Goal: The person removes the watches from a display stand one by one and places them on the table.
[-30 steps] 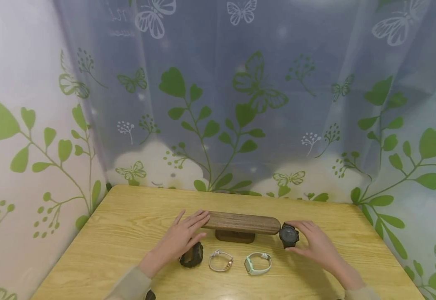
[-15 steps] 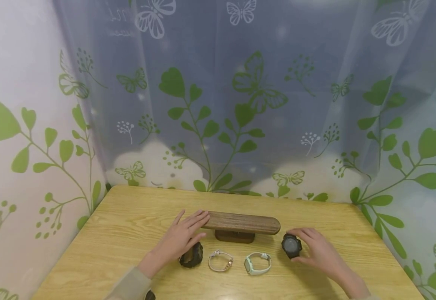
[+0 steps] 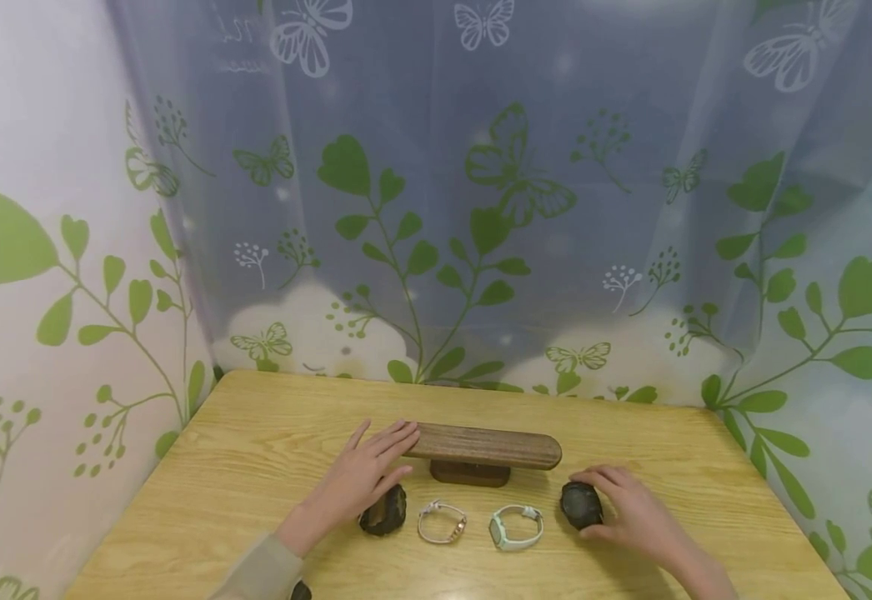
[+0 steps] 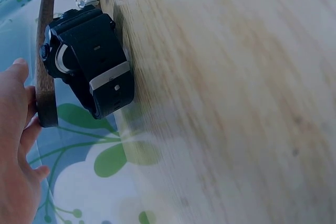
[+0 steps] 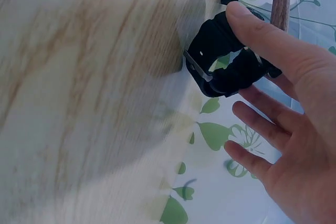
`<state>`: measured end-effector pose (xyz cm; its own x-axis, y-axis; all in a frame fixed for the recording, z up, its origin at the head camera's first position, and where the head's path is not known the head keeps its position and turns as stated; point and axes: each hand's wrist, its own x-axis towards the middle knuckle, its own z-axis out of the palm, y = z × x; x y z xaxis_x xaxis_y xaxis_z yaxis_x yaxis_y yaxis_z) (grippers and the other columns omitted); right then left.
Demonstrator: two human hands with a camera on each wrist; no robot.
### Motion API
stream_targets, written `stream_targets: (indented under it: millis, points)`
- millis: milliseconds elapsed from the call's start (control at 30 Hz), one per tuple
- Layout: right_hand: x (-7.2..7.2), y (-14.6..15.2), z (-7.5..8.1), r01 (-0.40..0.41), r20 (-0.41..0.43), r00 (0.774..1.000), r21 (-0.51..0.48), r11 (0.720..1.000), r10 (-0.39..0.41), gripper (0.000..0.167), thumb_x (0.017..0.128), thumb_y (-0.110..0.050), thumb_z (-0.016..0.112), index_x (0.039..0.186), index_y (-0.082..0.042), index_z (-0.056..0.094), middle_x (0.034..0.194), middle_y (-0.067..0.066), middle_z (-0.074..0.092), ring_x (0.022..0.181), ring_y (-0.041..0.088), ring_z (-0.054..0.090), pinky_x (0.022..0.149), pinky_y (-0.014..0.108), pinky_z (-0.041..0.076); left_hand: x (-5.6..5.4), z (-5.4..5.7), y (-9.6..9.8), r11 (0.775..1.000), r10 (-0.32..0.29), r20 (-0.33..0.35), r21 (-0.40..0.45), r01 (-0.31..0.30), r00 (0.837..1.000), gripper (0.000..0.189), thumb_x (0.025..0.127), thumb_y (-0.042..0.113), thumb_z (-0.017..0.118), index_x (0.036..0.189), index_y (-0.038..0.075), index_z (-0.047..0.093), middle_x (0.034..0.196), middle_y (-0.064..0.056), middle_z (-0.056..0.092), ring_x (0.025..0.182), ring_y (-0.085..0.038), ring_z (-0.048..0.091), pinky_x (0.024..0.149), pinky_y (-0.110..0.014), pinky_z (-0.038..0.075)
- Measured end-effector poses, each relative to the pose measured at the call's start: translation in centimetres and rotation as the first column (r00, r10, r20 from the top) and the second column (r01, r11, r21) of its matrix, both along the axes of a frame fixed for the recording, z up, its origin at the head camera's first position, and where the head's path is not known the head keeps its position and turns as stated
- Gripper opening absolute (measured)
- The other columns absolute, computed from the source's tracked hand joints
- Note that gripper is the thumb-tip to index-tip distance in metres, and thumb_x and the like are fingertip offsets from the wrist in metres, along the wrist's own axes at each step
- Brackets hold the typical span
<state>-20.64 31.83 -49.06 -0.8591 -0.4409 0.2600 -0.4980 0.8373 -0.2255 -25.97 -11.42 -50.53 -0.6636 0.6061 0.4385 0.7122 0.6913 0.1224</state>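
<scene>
A dark wooden T-bar stand (image 3: 490,447) stands on the table. On its left end rest the straight fingers of my left hand (image 3: 357,483). Just below that hand sits a chunky black watch (image 3: 385,512), its strap fastened in a loop, which also shows in the left wrist view as a black watch (image 4: 97,59). My right hand (image 3: 634,517) pinches another black watch (image 3: 581,505) between thumb and fingers, right of the stand and low at the table. In the right wrist view this watch (image 5: 226,59) has its strap buckled into a loop, with several fingers spread below it.
Between the two black watches lie a pale watch with gold-coloured parts (image 3: 442,522) and a mint green watch (image 3: 516,527). The light wooden table (image 3: 293,400) meets a butterfly-and-leaf curtain (image 3: 436,250) at the back and sides. A dark object (image 3: 301,591) shows by the left sleeve.
My right hand has drawn the black watch away from the bar's right end, toward me and down, tilting its face. The left hand stays on the stand.
</scene>
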Motion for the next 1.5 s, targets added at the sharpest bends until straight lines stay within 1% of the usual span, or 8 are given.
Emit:
stream_targets:
  millis: [200, 400, 500, 767, 933, 1067, 1267, 1500]
  points:
    - [0.06, -0.33, 0.05, -0.014, 0.051, 0.999, -0.003, 1.0, 0.014, 0.07, 0.071, -0.04, 0.091, 0.131, -0.013, 0.065, 0.124, 0.008, 0.064, 0.111, 0.035, 0.063, 0.087, 0.054, 0.056, 0.01, -0.07, -0.01, 1.0, 0.001, 0.005, 0.006, -0.001, 1.0, 0.056, 0.102, 0.031, 0.062, 0.153, 0.013, 0.046, 0.158, -0.003, 0.044, 0.146, -0.021, 0.04, 0.121, -0.062, 0.022]
    - [-0.02, -0.51, -0.09, -0.015, 0.076, 0.997, 0.001, 1.0, 0.015, 0.07, 0.073, -0.041, 0.09, 0.132, -0.013, 0.065, 0.124, 0.007, 0.063, 0.11, 0.034, 0.064, 0.085, 0.053, 0.057, 0.03, -0.01, 0.03, 1.0, -0.006, -0.006, 0.016, 0.006, 1.0, 0.055, 0.102, 0.031, 0.062, 0.152, 0.012, 0.047, 0.156, -0.004, 0.046, 0.146, -0.022, 0.041, 0.12, -0.063, 0.023]
    - [-0.1, -0.65, -0.23, -0.015, 0.076, 0.997, 0.009, 1.0, 0.015, 0.071, 0.073, -0.042, 0.09, 0.133, -0.013, 0.065, 0.125, 0.008, 0.063, 0.11, 0.034, 0.064, 0.086, 0.053, 0.057, 0.05, 0.0, 0.05, 1.0, -0.007, -0.012, 0.016, 0.007, 1.0, 0.055, 0.102, 0.031, 0.062, 0.152, 0.012, 0.047, 0.156, -0.004, 0.046, 0.145, -0.022, 0.041, 0.12, -0.062, 0.024]
    - [-0.32, -0.8, -0.49, -0.054, 0.049, 0.997, 0.03, 0.998, 0.053, 0.071, 0.072, -0.039, 0.091, 0.131, -0.011, 0.065, 0.124, 0.01, 0.063, 0.109, 0.034, 0.063, 0.086, 0.052, 0.057, -0.04, 0.0, 0.09, 1.0, 0.0, -0.013, -0.003, 0.0, 1.0, 0.057, 0.101, 0.03, 0.063, 0.153, 0.013, 0.046, 0.157, -0.003, 0.045, 0.147, -0.021, 0.04, 0.121, -0.061, 0.022]
    - [-0.25, -0.78, -0.49, -0.059, 0.055, 0.997, 0.045, 0.997, 0.057, 0.071, 0.071, -0.039, 0.092, 0.131, -0.012, 0.066, 0.124, 0.01, 0.064, 0.11, 0.034, 0.063, 0.086, 0.053, 0.057, -0.2, -0.06, 0.04, 1.0, -0.001, -0.017, -0.013, 0.001, 1.0, 0.058, 0.101, 0.031, 0.063, 0.154, 0.013, 0.045, 0.158, -0.003, 0.044, 0.147, -0.021, 0.039, 0.122, -0.06, 0.021]
    - [-0.05, -0.75, -0.55, -0.061, 0.061, 0.996, 0.048, 0.997, 0.058, 0.071, 0.071, -0.039, 0.092, 0.131, -0.012, 0.066, 0.123, 0.009, 0.064, 0.108, 0.033, 0.064, 0.086, 0.053, 0.057, -0.17, -0.15, 0.05, 1.0, 0.001, -0.005, 0.0, -0.001, 1.0, 0.057, 0.102, 0.031, 0.062, 0.153, 0.013, 0.046, 0.158, -0.003, 0.044, 0.147, -0.021, 0.04, 0.121, -0.061, 0.022]
    - [0.24, -0.72, -0.54, -0.067, 0.093, 0.994, 0.04, 0.997, 0.063, 0.072, 0.073, -0.042, 0.09, 0.133, -0.012, 0.066, 0.124, 0.009, 0.064, 0.109, 0.034, 0.064, 0.086, 0.053, 0.057, -0.05, -0.17, 0.06, 1.0, -0.005, -0.02, 0.018, 0.005, 1.0, 0.057, 0.1, 0.029, 0.065, 0.152, 0.011, 0.048, 0.156, -0.006, 0.047, 0.144, -0.024, 0.043, 0.119, -0.063, 0.024]
    - [0.42, -0.88, -0.41, -0.074, 0.101, 0.992, 0.016, 0.997, 0.072, 0.077, 0.074, -0.045, 0.088, 0.137, -0.009, 0.063, 0.131, 0.015, 0.062, 0.115, 0.04, 0.062, 0.088, 0.057, 0.055, 0.0, -0.16, -0.02, 1.0, 0.002, -0.021, 0.01, -0.002, 1.0, 0.057, 0.1, 0.03, 0.065, 0.152, 0.012, 0.048, 0.156, -0.005, 0.047, 0.145, -0.023, 0.042, 0.12, -0.062, 0.024]
